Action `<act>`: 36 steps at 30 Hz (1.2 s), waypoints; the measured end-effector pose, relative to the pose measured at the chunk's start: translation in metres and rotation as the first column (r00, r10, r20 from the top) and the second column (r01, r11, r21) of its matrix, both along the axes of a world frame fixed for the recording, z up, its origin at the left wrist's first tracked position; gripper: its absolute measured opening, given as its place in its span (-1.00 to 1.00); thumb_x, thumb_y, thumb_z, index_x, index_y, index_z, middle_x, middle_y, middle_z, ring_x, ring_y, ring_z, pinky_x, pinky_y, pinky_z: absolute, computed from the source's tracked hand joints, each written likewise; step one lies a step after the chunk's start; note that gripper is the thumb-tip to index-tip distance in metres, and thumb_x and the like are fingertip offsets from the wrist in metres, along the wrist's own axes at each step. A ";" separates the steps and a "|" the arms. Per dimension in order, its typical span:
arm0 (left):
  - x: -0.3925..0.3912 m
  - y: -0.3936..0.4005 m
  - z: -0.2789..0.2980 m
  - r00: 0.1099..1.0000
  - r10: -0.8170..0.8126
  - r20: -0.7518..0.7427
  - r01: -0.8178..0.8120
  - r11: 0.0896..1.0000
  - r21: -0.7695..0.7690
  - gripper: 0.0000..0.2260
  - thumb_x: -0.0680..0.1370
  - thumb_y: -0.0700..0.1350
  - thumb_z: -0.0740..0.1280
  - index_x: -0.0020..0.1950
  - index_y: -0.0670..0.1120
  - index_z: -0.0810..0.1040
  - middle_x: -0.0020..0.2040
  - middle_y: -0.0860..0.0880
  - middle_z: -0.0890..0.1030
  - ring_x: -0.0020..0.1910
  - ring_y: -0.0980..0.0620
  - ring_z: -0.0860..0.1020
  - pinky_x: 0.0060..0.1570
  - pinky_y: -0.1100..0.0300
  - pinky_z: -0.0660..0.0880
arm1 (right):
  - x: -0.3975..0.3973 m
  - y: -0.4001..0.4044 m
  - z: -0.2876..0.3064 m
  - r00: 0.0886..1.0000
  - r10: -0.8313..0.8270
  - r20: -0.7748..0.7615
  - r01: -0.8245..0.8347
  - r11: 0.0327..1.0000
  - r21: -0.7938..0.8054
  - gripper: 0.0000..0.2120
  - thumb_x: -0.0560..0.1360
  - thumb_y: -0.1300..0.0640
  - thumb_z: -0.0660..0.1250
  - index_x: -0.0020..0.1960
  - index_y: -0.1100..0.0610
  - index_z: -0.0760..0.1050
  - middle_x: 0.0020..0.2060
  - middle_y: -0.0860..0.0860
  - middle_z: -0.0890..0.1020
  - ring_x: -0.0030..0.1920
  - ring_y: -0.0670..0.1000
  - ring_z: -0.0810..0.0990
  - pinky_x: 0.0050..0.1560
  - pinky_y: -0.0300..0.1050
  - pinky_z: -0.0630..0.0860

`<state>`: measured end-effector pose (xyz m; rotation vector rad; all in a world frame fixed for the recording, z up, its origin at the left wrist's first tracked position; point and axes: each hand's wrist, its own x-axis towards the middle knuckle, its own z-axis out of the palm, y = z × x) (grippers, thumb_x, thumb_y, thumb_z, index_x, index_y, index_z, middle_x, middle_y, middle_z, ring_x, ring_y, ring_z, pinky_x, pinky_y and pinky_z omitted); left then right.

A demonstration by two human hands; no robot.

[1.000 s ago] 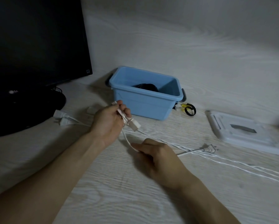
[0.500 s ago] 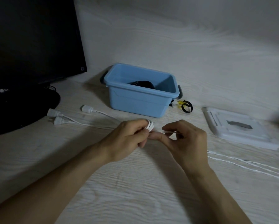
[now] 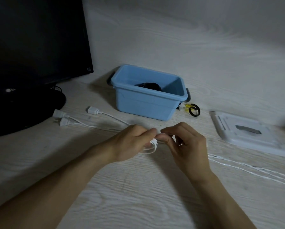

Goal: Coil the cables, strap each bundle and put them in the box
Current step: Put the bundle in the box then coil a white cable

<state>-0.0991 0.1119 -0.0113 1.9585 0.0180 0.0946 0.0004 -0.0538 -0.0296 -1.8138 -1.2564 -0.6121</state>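
Two hands work a white cable: left hand grips the starting loops while right hand pinches the strand to feed another turn.

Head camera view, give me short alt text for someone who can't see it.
Two bare hands meet over a pale wood-grain table: the left hand grips a small loop of white cable while the right hand pinches it. Behind sit a blue box holding a black coil, and a monitor.
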 end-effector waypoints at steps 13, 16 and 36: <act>0.013 0.024 0.007 0.953 0.289 -0.092 -0.198 0.363 -0.910 -0.51 0.65 0.06 0.09 -0.49 0.02 0.26 -0.58 0.09 0.11 -0.66 0.15 0.07 -0.62 0.24 -0.02 | 0.010 -0.006 0.004 0.963 -0.125 -0.238 0.110 0.991 -0.076 -0.78 0.55 0.00 0.34 -0.10 0.11 0.66 -0.31 -0.13 0.61 -0.27 -0.14 0.55 -0.28 -0.44 0.36; 0.012 0.026 0.009 0.949 0.305 -0.082 -0.160 0.240 -0.957 -0.53 0.65 0.06 0.08 -0.46 -0.01 0.30 -0.58 0.09 0.13 -0.66 0.16 0.08 -0.63 0.26 0.02 | 0.009 -0.003 0.001 0.965 -0.125 -0.231 0.098 0.987 -0.126 -0.81 0.57 0.04 0.36 -0.11 0.12 0.66 -0.30 -0.09 0.63 -0.28 -0.10 0.57 -0.30 -0.38 0.39; 0.028 0.037 0.002 0.764 0.645 -0.020 -0.132 0.125 -0.983 -0.73 0.68 -0.18 0.07 -0.21 -0.07 0.34 -0.42 0.05 0.33 -0.50 0.13 0.33 -0.33 0.26 0.34 | -0.026 0.014 -0.011 0.862 -0.122 -0.493 -0.008 0.967 -0.253 -0.83 0.52 0.24 0.38 -0.02 -0.01 0.47 -0.23 -0.15 0.61 -0.20 -0.16 0.58 -0.28 -0.41 0.42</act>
